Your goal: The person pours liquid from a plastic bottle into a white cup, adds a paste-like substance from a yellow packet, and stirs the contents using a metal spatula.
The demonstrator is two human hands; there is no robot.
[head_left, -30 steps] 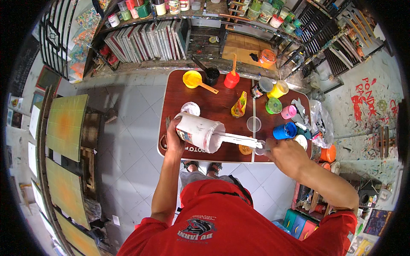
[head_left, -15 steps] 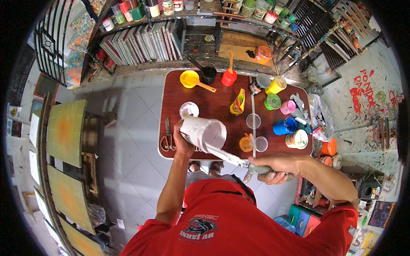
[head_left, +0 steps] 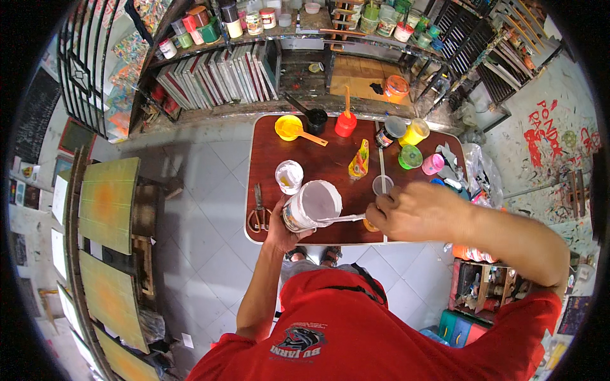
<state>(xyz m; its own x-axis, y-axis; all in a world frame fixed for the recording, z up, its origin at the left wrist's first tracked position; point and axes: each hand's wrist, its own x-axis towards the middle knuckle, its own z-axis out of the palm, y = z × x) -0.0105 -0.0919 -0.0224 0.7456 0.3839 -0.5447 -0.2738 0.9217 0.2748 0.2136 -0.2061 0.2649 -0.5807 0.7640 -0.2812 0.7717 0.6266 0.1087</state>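
My left hand [head_left: 281, 230] is wrapped round a white plastic tub [head_left: 295, 214], held over the near edge of the dark red table [head_left: 273, 149]. The tub leans slightly, its wide mouth facing up, with whitish paint inside. In my right hand [head_left: 406, 208], fingers closed, is a paint spatula [head_left: 346, 218] coated in white. Its blade reaches left to the tub's near rim; its handle is hidden by the hand. Just beyond the tub stands a smaller white cup [head_left: 289, 176] with white paint and a yellowish spot. Scissors [head_left: 258, 211] lie left of my left hand.
Along the table's far side stand a yellow bowl [head_left: 288, 127], a black cup [head_left: 316, 120] and a red pot [head_left: 345, 124]. A yellow pouch [head_left: 359, 160] lies mid-table. Green [head_left: 410, 157] and pink [head_left: 433, 164] cups stand at right. Shelves of frames [head_left: 219, 76] line the back.
The tub has turned from tilted rightward to more upright. My right hand has risen and moved over the table's right part, and the spatula now lies nearly level at the tub's rim.
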